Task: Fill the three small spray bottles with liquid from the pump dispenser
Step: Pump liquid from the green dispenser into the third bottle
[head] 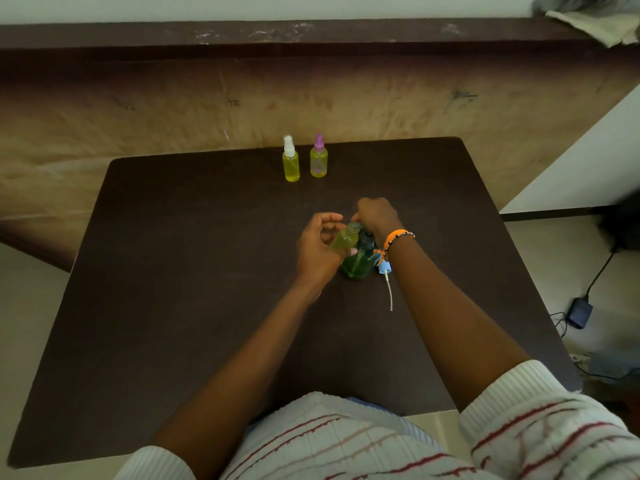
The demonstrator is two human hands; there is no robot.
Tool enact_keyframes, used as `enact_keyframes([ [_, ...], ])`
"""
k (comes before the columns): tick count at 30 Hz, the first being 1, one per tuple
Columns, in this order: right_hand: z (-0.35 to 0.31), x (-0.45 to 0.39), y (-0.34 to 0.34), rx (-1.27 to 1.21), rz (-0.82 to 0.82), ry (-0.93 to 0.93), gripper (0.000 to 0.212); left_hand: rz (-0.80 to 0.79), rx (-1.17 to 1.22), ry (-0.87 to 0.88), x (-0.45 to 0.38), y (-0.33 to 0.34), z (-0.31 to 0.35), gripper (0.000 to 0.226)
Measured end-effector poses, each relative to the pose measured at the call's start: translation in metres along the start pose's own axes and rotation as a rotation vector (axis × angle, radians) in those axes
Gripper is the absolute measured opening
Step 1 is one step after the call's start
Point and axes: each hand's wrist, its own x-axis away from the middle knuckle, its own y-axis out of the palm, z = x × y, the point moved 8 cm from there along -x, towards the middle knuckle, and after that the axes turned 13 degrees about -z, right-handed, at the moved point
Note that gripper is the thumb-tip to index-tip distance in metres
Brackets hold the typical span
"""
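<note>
Dark table [207, 271]: three spray bottles [290, 161].

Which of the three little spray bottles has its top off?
The one in the left hand, tilted at the green pump dispenser: bottle uncapped, blue sprayer on the table. The far two, white-topped and purple-topped, stand capped.

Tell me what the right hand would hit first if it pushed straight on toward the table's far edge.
Probably the small yellow spray bottle with the purple cap. The right hand sits on the dark green pump dispenser; only bare dark table lies between, though depth is unclear.

Both hands, left [317, 249] and right [375, 216], curled, nearly touching, forearms extended
</note>
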Motion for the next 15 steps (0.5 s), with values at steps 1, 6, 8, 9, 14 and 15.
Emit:
enact_keyframes([
  [1, 0.002, -0.009, 0.0, -0.011, -0.001, -0.005, 0.07, -0.001, -0.004, 0.004, 0.0, 0.0, 0.001, 0.057],
  [6, 0.005, -0.013, 0.0, -0.115, -0.017, -0.026, 0.038, -0.005, 0.003, 0.001, 0.0, 0.001, 0.002, 0.057],
  [8, 0.003, -0.006, 0.0, -0.218, -0.024, -0.045, 0.037, -0.009, -0.004, 0.004, 0.0, 0.001, 0.002, 0.057],
  [9, 0.001, -0.004, 0.001, -0.292, -0.05, -0.052, 0.042, -0.013, -0.011, 0.006, 0.001, 0.001, 0.002, 0.057],
  [14, 0.002, -0.004, -0.004, -0.539, -0.106, -0.132, 0.054, -0.021, -0.03, 0.004, 0.001, -0.003, 0.003, 0.053],
  [15, 0.006, -0.005, -0.008, -0.574, -0.089, -0.149, 0.053, -0.023, -0.034, 0.001, 0.002, -0.003, 0.002, 0.052],
])
